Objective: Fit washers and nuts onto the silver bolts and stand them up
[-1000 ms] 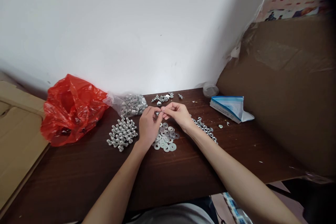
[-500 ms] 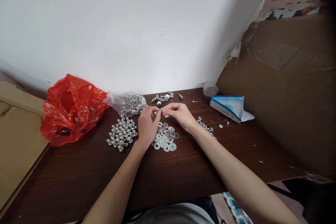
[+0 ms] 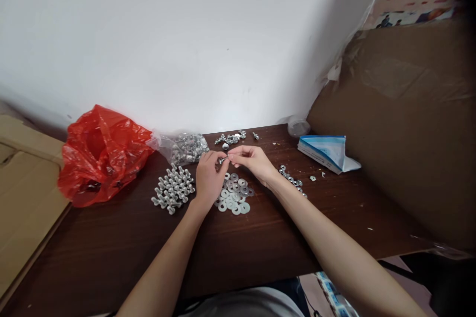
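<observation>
Above the washers, my left hand (image 3: 211,174) is closed, its thumb and fingertips pinching a small silver bolt (image 3: 222,160) with a washer near its head. The bolt's thin shank points right. My right hand (image 3: 255,162) is closed too, thumb and forefinger pinched at the shank's tip; whether a nut sits between them is hidden. Below the hands lies a spread of flat washers (image 3: 234,198). Left of my left hand, several bolts (image 3: 173,185) stand on their heads in a cluster. Nuts (image 3: 292,178) lie beside my right forearm, which partly covers them.
Bolts with washers (image 3: 232,138) lie loose at the back of the brown table (image 3: 238,242). A clear bag of hardware (image 3: 188,147) and a red plastic bag (image 3: 100,158) are on the left. A blue-white packet (image 3: 327,153), a clear cup (image 3: 298,127) and a large cardboard box (image 3: 409,124) are on the right.
The bolt has tilted slightly in my left fingers, and more of its shank shows. My right fingertips have shifted a little at its tip; the silver piece seen there is now covered.
</observation>
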`<action>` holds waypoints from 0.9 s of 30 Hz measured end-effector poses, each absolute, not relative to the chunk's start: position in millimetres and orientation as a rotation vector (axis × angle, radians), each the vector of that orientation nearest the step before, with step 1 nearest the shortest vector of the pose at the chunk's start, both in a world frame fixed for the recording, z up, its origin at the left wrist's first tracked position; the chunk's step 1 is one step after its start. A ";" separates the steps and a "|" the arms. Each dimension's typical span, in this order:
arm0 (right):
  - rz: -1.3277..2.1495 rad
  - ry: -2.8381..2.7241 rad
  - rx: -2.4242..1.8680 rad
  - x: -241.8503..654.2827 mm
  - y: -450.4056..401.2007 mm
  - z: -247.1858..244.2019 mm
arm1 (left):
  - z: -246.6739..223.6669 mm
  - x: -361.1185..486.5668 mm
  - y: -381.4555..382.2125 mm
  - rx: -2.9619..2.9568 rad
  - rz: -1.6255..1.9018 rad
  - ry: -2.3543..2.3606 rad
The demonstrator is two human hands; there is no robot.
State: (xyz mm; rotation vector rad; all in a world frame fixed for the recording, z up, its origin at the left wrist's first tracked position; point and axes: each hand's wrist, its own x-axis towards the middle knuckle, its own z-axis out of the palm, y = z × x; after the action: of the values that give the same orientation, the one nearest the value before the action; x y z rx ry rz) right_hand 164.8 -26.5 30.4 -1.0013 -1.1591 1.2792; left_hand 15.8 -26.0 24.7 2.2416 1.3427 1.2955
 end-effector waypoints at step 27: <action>1.204 -1.234 -1.030 162.1 -24.0 24.5 | 25.5 14.1 -26.1 2.354 1.329 1.224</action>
State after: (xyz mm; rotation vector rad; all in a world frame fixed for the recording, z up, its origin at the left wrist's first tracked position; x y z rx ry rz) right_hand 162.1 -24.0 24.5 -1.0302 -1.2336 1.2044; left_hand 14.1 -26.1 25.5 2.3540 1.2237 1.3291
